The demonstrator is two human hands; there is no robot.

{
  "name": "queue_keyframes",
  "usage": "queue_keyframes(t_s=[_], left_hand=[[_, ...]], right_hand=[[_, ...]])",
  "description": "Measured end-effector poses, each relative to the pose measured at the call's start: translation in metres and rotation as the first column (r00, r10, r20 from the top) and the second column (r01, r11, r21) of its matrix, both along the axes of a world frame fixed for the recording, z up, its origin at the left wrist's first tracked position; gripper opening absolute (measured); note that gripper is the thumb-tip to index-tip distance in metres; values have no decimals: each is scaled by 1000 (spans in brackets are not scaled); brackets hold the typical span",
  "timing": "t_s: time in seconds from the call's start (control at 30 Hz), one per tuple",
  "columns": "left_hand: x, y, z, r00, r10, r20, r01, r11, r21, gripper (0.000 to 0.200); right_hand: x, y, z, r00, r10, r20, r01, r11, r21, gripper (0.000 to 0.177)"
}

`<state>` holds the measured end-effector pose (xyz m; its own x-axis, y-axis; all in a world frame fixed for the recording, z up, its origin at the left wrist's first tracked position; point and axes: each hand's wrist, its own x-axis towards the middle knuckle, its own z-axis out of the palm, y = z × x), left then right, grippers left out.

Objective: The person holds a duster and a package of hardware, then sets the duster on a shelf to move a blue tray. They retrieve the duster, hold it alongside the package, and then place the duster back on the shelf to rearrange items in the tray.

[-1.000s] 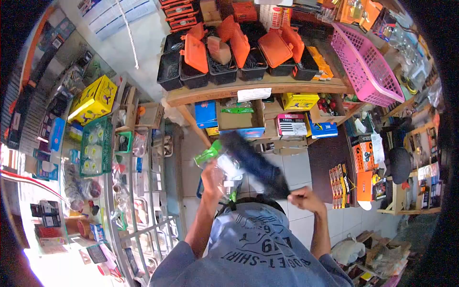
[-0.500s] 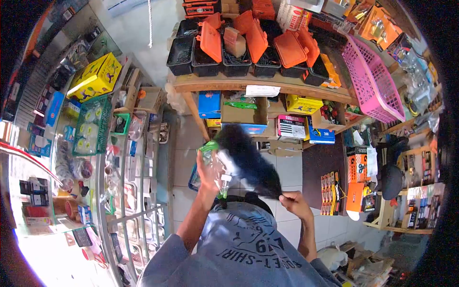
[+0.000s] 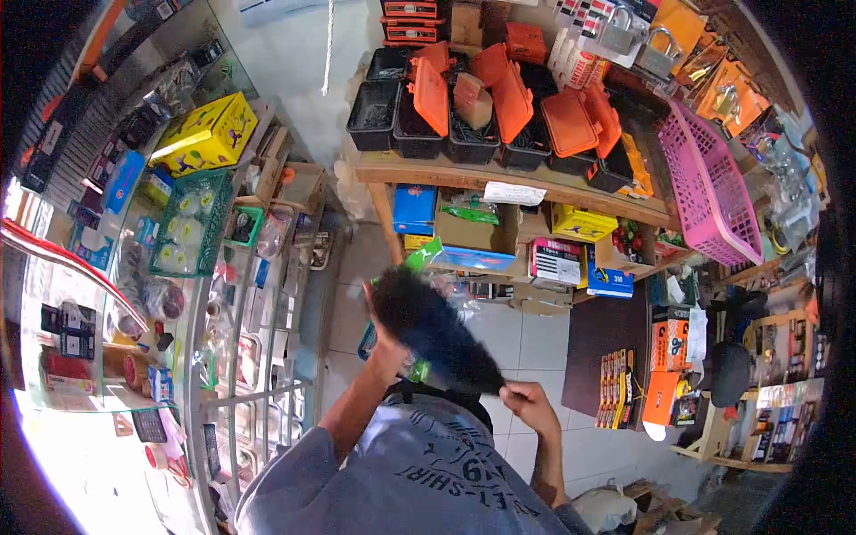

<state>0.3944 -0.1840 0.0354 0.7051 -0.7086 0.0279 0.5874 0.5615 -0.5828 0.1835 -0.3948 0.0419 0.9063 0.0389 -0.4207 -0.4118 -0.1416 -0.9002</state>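
Observation:
My right hand (image 3: 533, 407) is closed round the thin end of a dark feather duster (image 3: 441, 334), which is blurred by motion. The duster's bushy head reaches up and left, across my left hand (image 3: 388, 355). In that left hand is a clear plastic package with a bright green top (image 3: 424, 253). Most of the package and the left fingers are hidden behind the feathers. Both hands are in front of my chest, above the tiled floor.
A wooden shelf (image 3: 508, 183) ahead carries black bins with orange lids (image 3: 571, 125) and a pink basket (image 3: 709, 183). Small boxes, among them a blue one (image 3: 610, 278), sit underneath. At left stands a glass case with a yellow box (image 3: 207, 134) and a green basket (image 3: 185, 223).
The duster's head has swept down and left over my left hand and the package, covering much of both. The view has shifted, so the shelves sit slightly lower and farther right.

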Motion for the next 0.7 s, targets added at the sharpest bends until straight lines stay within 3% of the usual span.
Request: queue_keyframes(t_s=[0.03,0.07,0.1,0.17,0.23,0.3,0.33,0.37,0.43,0.47,0.57,0.6,0.63,0.67,0.7], left_hand=[[2,0,39,961,-30,274,-127,836,535,95],[22,12,-45,881,30,472,-89,991,102,89],[21,15,-44,838,-46,543,-154,936,317,79],[17,4,-51,871,16,491,-363,695,621,70],[23,1,-77,881,37,472,-374,666,646,71],[26,-4,-99,903,91,420,-386,600,701,75],[12,-13,33,889,17,458,-343,688,639,77],[18,-13,23,947,35,319,-268,632,727,83],[40,-6,-95,826,1,564,-371,755,541,83],[41,-6,-88,823,3,568,-374,756,537,83],[35,-5,-22,887,235,397,-449,639,625,79],[28,-4,19,938,193,290,-344,640,687,80],[56,19,-89,751,338,568,-399,917,-18,86],[50,19,-62,793,251,555,-487,809,329,87],[42,18,-25,841,182,509,-508,588,629,88]], right_hand=[[5,7,2,996,-90,16,90,995,-47,26],[7,12,5,984,-177,36,180,979,-95,26],[6,16,6,983,-182,30,184,978,-98,26],[8,22,9,999,-37,36,39,998,-53,26],[8,25,10,999,-11,34,13,998,-69,27],[9,24,13,992,-107,59,113,989,-96,27],[11,22,16,993,-107,60,112,989,-101,27],[13,20,20,998,-49,38,53,992,-118,26],[18,17,27,998,64,-5,-64,988,-144,24],[19,16,28,998,64,-1,-64,987,-147,24],[25,13,26,998,19,64,-9,987,-162,22],[26,13,25,994,-10,106,29,984,-175,21],[29,13,24,988,-40,149,68,980,-187,20],[31,15,36,984,1,178,26,989,-145,22],[31,12,35,983,1,182,26,989,-148,22]])
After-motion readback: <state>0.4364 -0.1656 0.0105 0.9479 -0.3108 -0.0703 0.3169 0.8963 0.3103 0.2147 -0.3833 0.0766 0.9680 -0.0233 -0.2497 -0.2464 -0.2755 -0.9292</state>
